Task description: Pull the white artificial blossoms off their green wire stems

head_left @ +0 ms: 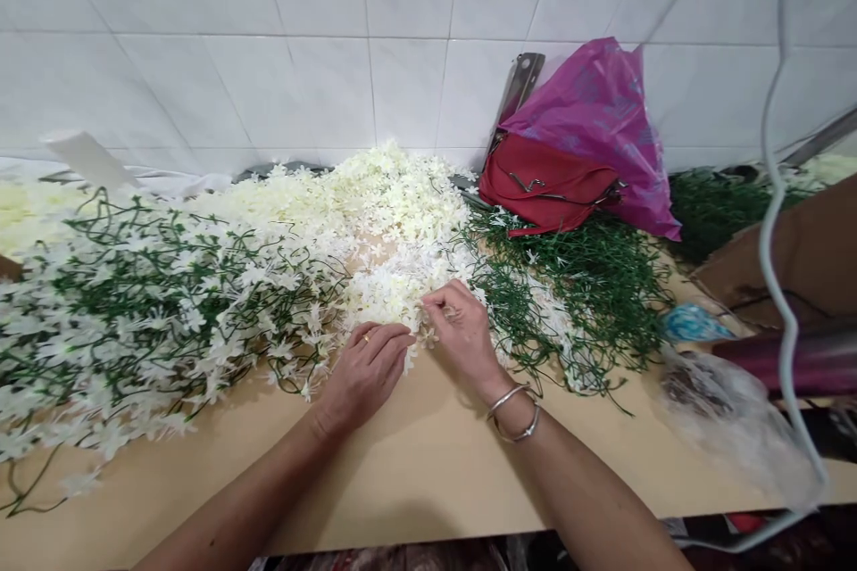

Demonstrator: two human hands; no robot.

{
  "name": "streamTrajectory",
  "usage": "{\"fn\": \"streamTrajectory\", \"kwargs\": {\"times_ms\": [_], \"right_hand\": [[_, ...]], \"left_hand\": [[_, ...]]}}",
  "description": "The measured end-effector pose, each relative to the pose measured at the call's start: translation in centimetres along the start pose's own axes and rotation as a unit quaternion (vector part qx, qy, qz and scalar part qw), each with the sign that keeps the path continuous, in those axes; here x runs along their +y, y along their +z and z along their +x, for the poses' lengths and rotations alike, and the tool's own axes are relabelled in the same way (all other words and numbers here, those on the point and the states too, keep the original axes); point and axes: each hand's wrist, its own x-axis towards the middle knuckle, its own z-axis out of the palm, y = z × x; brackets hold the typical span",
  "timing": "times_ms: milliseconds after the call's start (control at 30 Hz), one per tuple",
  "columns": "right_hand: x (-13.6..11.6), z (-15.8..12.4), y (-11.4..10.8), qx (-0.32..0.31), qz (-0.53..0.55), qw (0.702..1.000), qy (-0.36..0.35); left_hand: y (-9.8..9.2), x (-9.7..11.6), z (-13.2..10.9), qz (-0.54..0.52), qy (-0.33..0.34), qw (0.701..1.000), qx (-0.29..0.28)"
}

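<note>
Just beyond the fingertips of the left hand (368,370) and the right hand (463,335), loose white flower heads (388,287) lie heaped on the counter (428,473), the nearest right beside both hands. On the left hand the fingers lie close together, bent toward the heap, while the right hand's thumb and forefinger nearly meet at its near edge; whether either hand grips a flower head, I cannot tell. Outward of the left hand spreads a pile of stemmed white flowers (167,308), and outward of the right hand lie green stems (595,272), with a red bag (545,183) beyond it.
</note>
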Motion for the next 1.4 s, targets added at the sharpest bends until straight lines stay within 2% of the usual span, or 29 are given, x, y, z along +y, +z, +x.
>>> {"fn": "streamTrajectory", "kwargs": {"times_ms": [133,233,400,433,500,633,733,800,867,967,1067,1167,1267,1400], "right_hand": [[-0.8,-0.7,0.8,-0.032,-0.034,0.998,-0.039],[-1.1,-0.6,0.5,-0.016,-0.046,0.998,-0.044],[-2.5,1.0,-2.0,0.042,-0.058,0.997,-0.013],[-2.8,1.2,-2.7,0.058,-0.065,0.996,-0.001],[-3.1,1.2,-4.0,0.104,-0.073,0.991,0.039],[-2.3,-0.6,-5.5,0.183,-0.002,0.967,0.177],[-1.6,-2.3,-5.5,0.215,0.059,0.95,0.217],[-1.8,-2.8,-5.1,0.222,0.07,0.951,0.205],[-2.3,-2.7,-4.6,0.21,0.068,0.958,0.184],[-3.3,-1.8,-4.0,0.185,0.07,0.967,0.159],[-3.7,-1.2,-3.4,0.169,0.079,0.971,0.151],[-3.5,-1.1,-2.7,0.145,0.091,0.972,0.161],[-3.4,-1.1,-2.2,0.116,0.107,0.972,0.172],[-3.6,-0.6,-2.3,0.063,0.107,0.977,0.175]], "left_hand": [[0.0,0.1,0.0,0.002,0.0,1.0,0.0],[0.4,0.2,0.6,0.004,0.009,1.0,-0.018],[2.7,0.2,4.5,-0.004,0.02,0.998,-0.053],[3.4,0.3,5.7,-0.002,0.022,0.999,-0.046],[5.0,0.9,8.2,-0.008,0.038,0.997,-0.071],[8.0,3.0,12.4,-0.086,0.037,0.987,-0.132],[9.4,4.2,13.7,-0.076,-0.023,0.98,-0.183],[9.7,4.2,13.9,-0.074,-0.04,0.977,-0.197],[9.2,3.4,13.6,-0.081,-0.035,0.976,-0.197],[7.1,0.9,13.0,-0.088,-0.051,0.981,-0.163],[4.1,-2.0,12.1,-0.11,-0.14,0.983,-0.048],[1.5,-4.6,10.7,-0.078,-0.213,0.974,0.007],[0.1,-6.5,9.0,-0.034,-0.253,0.967,0.005],[-0.9,-7.7,7.9,-0.07,-0.252,0.965,0.031]]}}
